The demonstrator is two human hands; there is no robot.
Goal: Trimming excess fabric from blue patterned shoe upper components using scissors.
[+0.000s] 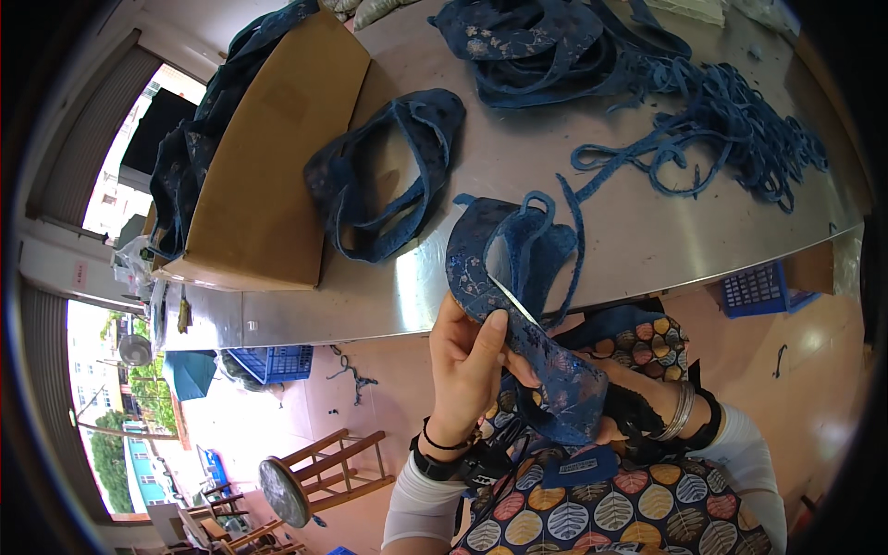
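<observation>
My left hand [472,356] pinches a curved band of dark blue flowered fabric [566,384], thumb on top and fingers beneath. The band arches up toward the table edge, where a narrow blue strip loops off it. A thin bright edge [514,302], much like a scissors blade, shows along the fabric. My right hand [608,430] is closed behind the lower part of the band; the fabric hides most of its fingers and what they grip. A small blue tag [581,466] lies at my apron just below.
A metal table [527,148] spans the far side. On it stand a cardboard box [277,157] of blue fabric, a looped fabric piece [435,176], a fabric pile [546,55] and tangled blue strips [740,129]. Blue crates [754,291] and a stool [285,490] are on the floor.
</observation>
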